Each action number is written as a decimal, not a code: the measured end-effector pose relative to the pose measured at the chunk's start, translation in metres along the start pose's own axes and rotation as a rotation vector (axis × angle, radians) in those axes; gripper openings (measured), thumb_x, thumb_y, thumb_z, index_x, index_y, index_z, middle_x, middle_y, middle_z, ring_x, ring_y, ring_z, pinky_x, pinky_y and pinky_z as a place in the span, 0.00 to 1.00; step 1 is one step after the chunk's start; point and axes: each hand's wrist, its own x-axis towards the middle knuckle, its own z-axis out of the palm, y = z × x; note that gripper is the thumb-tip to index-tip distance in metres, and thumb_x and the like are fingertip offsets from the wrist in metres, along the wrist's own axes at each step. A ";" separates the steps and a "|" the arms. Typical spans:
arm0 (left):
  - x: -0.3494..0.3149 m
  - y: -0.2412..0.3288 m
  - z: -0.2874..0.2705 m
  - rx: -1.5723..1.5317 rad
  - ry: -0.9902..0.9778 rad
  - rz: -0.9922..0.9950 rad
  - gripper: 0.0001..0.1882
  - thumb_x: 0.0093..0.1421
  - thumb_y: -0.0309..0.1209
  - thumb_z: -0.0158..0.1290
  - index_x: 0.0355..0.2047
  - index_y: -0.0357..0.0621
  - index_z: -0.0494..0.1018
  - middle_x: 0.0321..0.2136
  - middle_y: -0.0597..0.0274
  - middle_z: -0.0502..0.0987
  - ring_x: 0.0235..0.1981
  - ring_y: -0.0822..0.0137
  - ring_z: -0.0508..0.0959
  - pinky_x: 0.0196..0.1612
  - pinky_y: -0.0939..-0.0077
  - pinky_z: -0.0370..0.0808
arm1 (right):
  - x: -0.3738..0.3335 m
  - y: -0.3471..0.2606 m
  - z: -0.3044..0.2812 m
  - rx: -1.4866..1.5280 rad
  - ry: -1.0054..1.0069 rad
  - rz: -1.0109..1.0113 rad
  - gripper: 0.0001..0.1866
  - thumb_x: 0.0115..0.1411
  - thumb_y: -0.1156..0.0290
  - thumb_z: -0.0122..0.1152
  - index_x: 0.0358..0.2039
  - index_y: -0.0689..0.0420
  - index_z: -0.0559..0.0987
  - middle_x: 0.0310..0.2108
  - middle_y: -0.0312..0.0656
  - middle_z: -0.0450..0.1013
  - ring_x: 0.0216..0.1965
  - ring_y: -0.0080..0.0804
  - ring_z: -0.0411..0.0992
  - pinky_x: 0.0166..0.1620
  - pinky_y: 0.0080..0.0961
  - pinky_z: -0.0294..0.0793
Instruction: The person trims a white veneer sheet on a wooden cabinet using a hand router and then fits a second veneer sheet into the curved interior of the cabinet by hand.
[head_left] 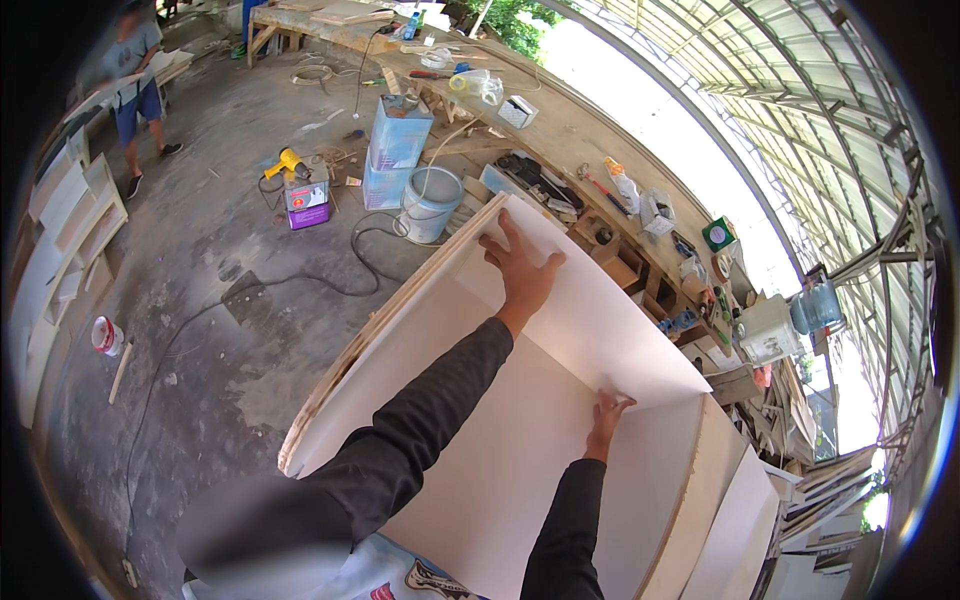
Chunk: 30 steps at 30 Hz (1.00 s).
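Note:
A large open-topped wooden cabinet box [490, 450] with white inner faces fills the space in front of me. Its raw plywood edges show along the left side panel [375, 325] and the right side panel [686, 490]. My left hand [525, 272] lies with spread fingers on the white far panel [610, 315], close to its upper left corner. Lower down, my right hand [604, 418] rests against that same panel near the right corner, thumb and fingers apart. Neither hand holds a loose thing. Dark sleeves cover both forearms.
Beyond the box stand a lidded bucket [430, 205], stacked blue tins [398, 140] and a purple-white can [306, 203] with a yellow heat gun [290, 162]. A black cable [350, 285] crosses the floor. A cluttered workbench [590, 145] runs behind. Another person [132, 85] stands far left.

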 end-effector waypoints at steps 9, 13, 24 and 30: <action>-0.008 -0.010 -0.022 -0.048 -0.103 -0.038 0.69 0.50 0.32 0.69 0.77 0.63 0.26 0.71 0.20 0.21 0.72 0.24 0.21 0.72 0.33 0.33 | -0.057 -0.225 0.092 -0.504 0.275 -0.845 0.17 0.55 0.69 0.73 0.46 0.57 0.82 0.47 0.45 0.76 0.49 0.42 0.73 0.50 0.37 0.74; -0.007 -0.022 -0.033 -0.049 -0.140 0.027 0.66 0.50 0.29 0.68 0.77 0.65 0.31 0.72 0.23 0.22 0.74 0.26 0.29 0.74 0.43 0.45 | -0.043 -0.269 0.141 -0.819 -0.038 -1.007 0.21 0.55 0.65 0.74 0.49 0.57 0.82 0.50 0.49 0.75 0.56 0.52 0.69 0.60 0.44 0.68; -0.032 -0.059 -0.083 -0.257 -0.144 0.047 0.52 0.55 0.16 0.56 0.77 0.52 0.47 0.76 0.58 0.49 0.74 0.55 0.52 0.73 0.63 0.54 | -0.076 -0.258 0.139 -0.750 -0.263 -0.914 0.05 0.56 0.78 0.67 0.32 0.59 0.79 0.36 0.46 0.76 0.43 0.48 0.74 0.47 0.42 0.73; -0.106 -0.048 -0.133 -0.528 -0.021 -0.112 0.48 0.57 0.14 0.56 0.76 0.52 0.50 0.75 0.54 0.51 0.77 0.59 0.50 0.76 0.64 0.50 | -0.146 -0.264 0.102 -0.665 -0.284 -1.040 0.06 0.54 0.81 0.67 0.30 0.59 0.78 0.31 0.43 0.73 0.38 0.46 0.73 0.42 0.40 0.72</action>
